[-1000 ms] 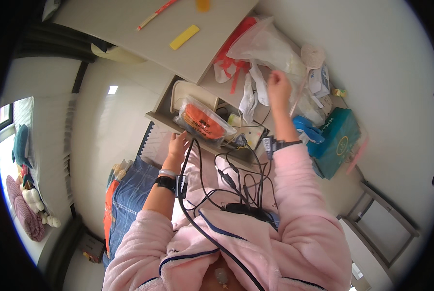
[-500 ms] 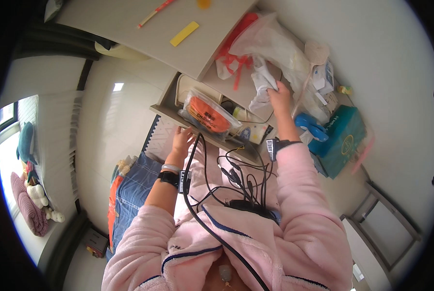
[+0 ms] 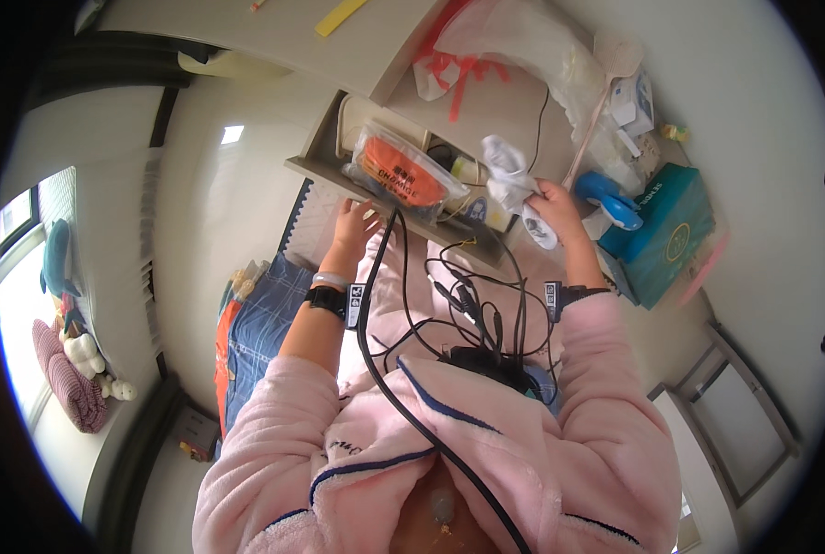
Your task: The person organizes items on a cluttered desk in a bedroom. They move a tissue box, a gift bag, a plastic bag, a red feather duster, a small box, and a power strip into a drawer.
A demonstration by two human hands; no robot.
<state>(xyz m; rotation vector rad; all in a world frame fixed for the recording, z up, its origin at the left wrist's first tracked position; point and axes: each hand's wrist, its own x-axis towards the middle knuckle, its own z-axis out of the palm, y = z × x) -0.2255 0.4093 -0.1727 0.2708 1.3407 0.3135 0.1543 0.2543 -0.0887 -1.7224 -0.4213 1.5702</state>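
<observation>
My right hand (image 3: 558,212) grips a bunched white cloth (image 3: 505,171) that looks like a sock. A rounded end with a dark mark hangs below the fingers, and the cloth is above the right part of an open drawer (image 3: 306,171). At the drawer's front edge, my left hand (image 3: 352,226) has its fingers apart and holds nothing. Inside the drawer, close to that hand, lies a clear plastic pouch (image 3: 399,175) with an orange item in it. A pale box-like container (image 3: 352,125) is behind the pouch.
Black cables (image 3: 468,305) lie over my lap. On the right are a teal box (image 3: 666,231), a blue object (image 3: 611,198) and a translucent plastic bag (image 3: 523,42). A desk top (image 3: 246,28) overhangs the drawer, and folded jeans (image 3: 269,295) lie at my left.
My right hand has moved toward me and slightly right with the white cloth, out from beside the plastic bag. My left hand has shifted a little forward along the drawer's edge.
</observation>
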